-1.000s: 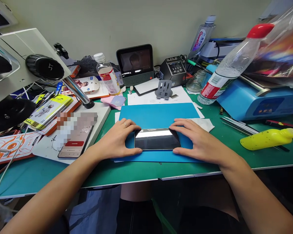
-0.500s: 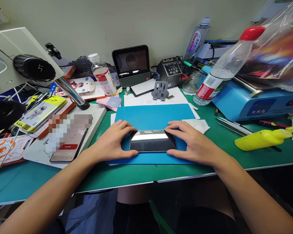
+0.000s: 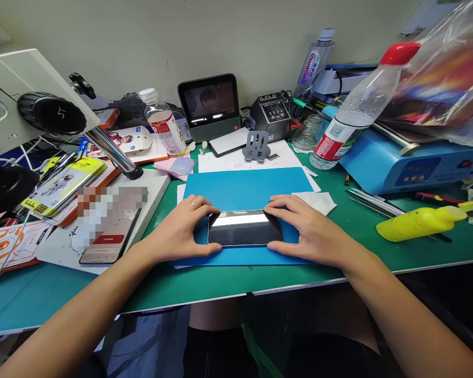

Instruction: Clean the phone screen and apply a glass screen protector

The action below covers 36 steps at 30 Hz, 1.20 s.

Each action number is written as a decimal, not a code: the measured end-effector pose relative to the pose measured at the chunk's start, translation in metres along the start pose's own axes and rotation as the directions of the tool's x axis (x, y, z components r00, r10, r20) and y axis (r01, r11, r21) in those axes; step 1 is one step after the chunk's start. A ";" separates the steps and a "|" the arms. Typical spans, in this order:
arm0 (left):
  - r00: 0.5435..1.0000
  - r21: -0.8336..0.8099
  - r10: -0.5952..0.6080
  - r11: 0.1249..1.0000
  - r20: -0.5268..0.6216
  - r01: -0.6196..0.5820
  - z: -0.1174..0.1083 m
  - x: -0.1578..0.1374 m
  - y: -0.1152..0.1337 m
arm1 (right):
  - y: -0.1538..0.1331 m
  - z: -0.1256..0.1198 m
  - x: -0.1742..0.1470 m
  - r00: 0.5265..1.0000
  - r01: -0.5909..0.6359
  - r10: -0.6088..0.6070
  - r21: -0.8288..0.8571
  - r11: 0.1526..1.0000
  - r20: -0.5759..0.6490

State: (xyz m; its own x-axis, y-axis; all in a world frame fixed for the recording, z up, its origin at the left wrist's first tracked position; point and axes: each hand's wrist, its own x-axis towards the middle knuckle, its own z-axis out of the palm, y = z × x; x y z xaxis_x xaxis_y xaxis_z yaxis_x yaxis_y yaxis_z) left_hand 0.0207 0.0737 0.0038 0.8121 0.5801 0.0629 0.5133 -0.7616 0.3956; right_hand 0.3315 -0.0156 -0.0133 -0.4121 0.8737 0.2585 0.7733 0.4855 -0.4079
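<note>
A smartphone (image 3: 245,234) with a dark, glossy screen lies sideways over the blue mat (image 3: 248,184), screen up, with a bright band reflected across it. My left hand (image 3: 193,227) grips its left end, thumb on the near edge and fingers at the far corner; a ring is on one finger. At the right end, my right hand (image 3: 305,228) holds the phone the same way between thumb and fingers. Whether the phone rests fully on the mat is hard to tell. A folded white cloth or tissue (image 3: 315,203) lies just beyond my right hand.
Left stand a microscope (image 3: 51,113), another phone (image 3: 112,239) on a white base, and stacked boxes (image 3: 65,189). Behind are a smart display (image 3: 211,102) and grey phone stand (image 3: 256,147). Right are a red-capped bottle (image 3: 342,131), blue machine (image 3: 410,163) and yellow bottle (image 3: 418,223).
The whole view has shifted very slightly. Both hands keep the same hold on the smartphone, and its place on the mat looks unchanged.
</note>
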 end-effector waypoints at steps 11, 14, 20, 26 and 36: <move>1.000 -0.004 0.029 1.000 -0.009 -0.029 -0.001 -0.001 -0.001 | 0.004 0.000 0.000 1.000 -0.005 0.005 -0.027 1.000 -0.016; 1.000 -0.017 0.021 1.000 -0.021 -0.021 -0.001 -0.001 -0.002 | 0.006 -0.001 -0.001 0.996 -0.034 0.033 -0.018 0.999 -0.081; 0.998 -0.026 0.028 0.999 -0.047 -0.029 0.000 -0.001 -0.004 | 0.005 -0.001 0.002 0.959 -0.068 0.053 -0.045 0.997 -0.277; 0.999 0.006 0.025 1.000 -0.035 -0.025 -0.003 -0.001 -0.003 | 0.009 -0.012 -0.005 0.868 -0.334 0.265 -0.099 0.937 -0.420; 0.983 -0.151 -0.044 0.988 -0.180 0.016 0.001 -0.001 -0.004 | 0.027 -0.013 -0.025 0.829 -0.533 0.485 -0.134 0.835 -0.278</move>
State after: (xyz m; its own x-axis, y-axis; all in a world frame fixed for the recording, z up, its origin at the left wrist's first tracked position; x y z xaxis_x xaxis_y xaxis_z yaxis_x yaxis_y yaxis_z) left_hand 0.0182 0.0761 0.0016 0.7258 0.6554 0.2091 0.4789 -0.6995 0.5304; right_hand 0.3691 -0.0245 -0.0200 0.1670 0.9511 0.2599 0.9304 -0.0648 -0.3608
